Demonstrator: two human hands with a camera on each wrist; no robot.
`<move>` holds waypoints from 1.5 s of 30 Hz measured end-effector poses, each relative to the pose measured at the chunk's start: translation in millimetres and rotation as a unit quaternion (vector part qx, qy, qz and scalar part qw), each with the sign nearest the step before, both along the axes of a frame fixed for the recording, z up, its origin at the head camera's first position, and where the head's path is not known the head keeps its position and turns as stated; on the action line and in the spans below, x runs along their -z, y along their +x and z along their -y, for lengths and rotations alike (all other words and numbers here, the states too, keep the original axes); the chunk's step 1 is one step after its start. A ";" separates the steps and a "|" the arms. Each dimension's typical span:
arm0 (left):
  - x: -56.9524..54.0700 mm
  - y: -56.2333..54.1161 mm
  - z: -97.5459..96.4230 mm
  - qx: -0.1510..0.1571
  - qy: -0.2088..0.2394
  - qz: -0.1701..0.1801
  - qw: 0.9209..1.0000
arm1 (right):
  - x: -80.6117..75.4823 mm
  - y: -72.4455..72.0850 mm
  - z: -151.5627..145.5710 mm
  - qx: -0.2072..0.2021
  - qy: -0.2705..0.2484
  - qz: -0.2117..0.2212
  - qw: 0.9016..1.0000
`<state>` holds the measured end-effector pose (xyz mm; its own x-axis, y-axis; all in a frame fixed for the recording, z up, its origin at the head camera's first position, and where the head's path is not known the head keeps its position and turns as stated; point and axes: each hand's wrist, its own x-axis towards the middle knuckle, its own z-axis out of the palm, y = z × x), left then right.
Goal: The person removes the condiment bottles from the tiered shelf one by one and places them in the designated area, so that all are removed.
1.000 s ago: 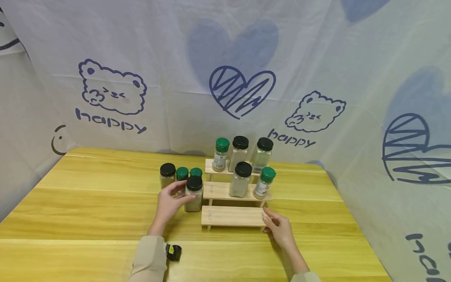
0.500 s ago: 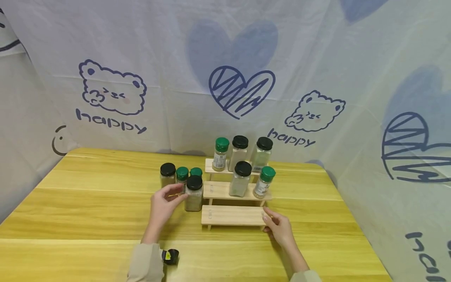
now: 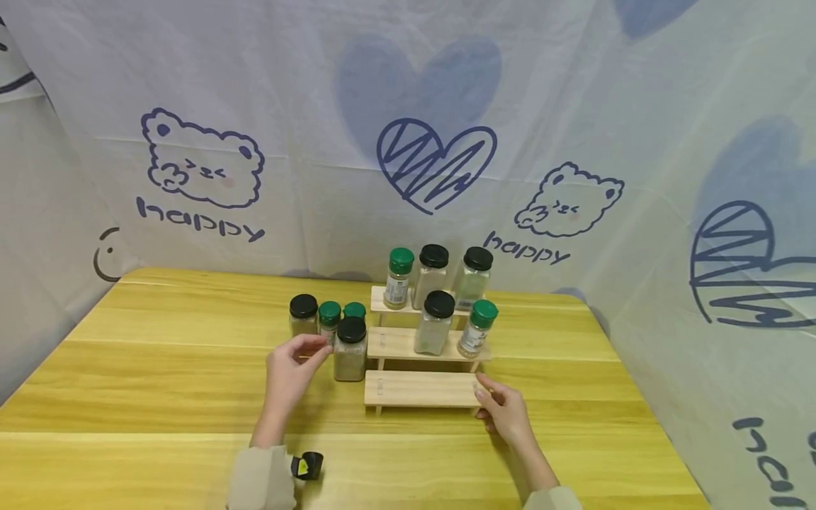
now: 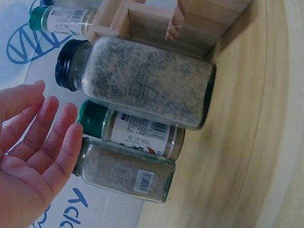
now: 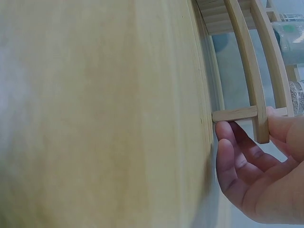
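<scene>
My left hand (image 3: pixel 290 372) is beside a square glass spice jar (image 3: pixel 350 363) with a black lid, its fingers bent loosely and holding nothing. In the left wrist view a gap shows between those fingers and the lid (image 4: pixel 70 65). Behind that jar stand another black-lidded jar (image 3: pixel 303 324) and two green-capped spice bottles, one (image 3: pixel 329 314) beside the other (image 3: pixel 354 312). My right hand (image 3: pixel 503 411) grips the right end of the bottom step of a wooden tiered rack (image 3: pixel 421 389). Its thumb lies on top, with the fingers curled below near the leg (image 5: pixel 235 114).
The rack's middle step (image 3: pixel 392 345) bears a black-lidded jar (image 3: pixel 433 334) and a green-capped bottle (image 3: pixel 474 338) at its right. Three more spice containers stand on the top step (image 3: pixel 379 303). A printed cloth (image 3: pixel 306 177) hangs behind the wooden table (image 3: pixel 159 368).
My left hand has let go of the black-lidded spice jar and drawn back to the left. The jar stays standing beside the rack. My right hand keeps its place on the bottom step.
</scene>
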<state>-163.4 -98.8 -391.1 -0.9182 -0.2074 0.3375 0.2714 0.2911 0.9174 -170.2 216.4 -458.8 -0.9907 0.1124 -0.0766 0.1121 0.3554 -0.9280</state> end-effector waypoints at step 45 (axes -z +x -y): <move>6.2 -26.4 -58.3 0.114 0.044 -0.005 0.993 | -1.7 0.5 -0.1 0.000 0.004 0.000 1.000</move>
<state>-189.8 -40.5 -397.3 -0.9417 -0.0242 0.3357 0.3293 0.1397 0.9338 -169.6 216.5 -457.1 -0.9907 0.1130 -0.0763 0.1126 0.3626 -0.9251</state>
